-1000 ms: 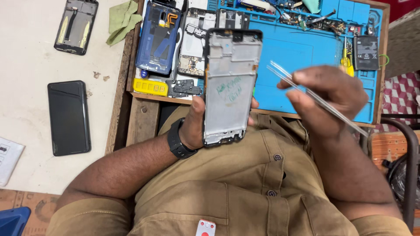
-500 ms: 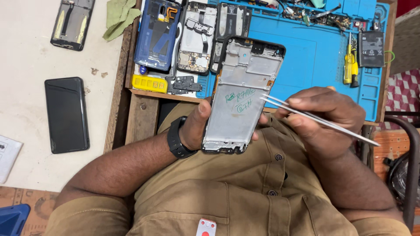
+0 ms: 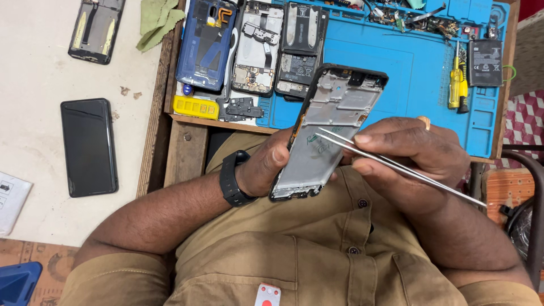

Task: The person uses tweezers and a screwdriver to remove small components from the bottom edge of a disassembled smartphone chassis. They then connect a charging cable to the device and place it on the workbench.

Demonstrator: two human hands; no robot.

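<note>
Left hand [image 3: 266,167] grips phone frame [image 3: 331,127] (right hand [image 3: 408,153] holds tweezers [image 3: 396,164]).

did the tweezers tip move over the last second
Yes. The tweezers tip came down from over the blue mat onto the phone frame, which tilted right.

We hold the phone frame [image 3: 331,133] in our left hand [image 3: 266,167] over our lap, just in front of the work mat [image 3: 419,73], while our right hand [image 3: 408,156], to its right, lays the tweezers [image 3: 391,164] with their tips on the frame's face. On the mat's left end three opened phones [image 3: 255,45] lie side by side, and at its right end a screwdriver [image 3: 456,79] lies beside a battery [image 3: 485,62]. Left of the mat, on the table [image 3: 34,68], a whole phone [image 3: 89,146] lies nearer us than another opened phone [image 3: 97,28] and a cloth [image 3: 158,20].
</note>
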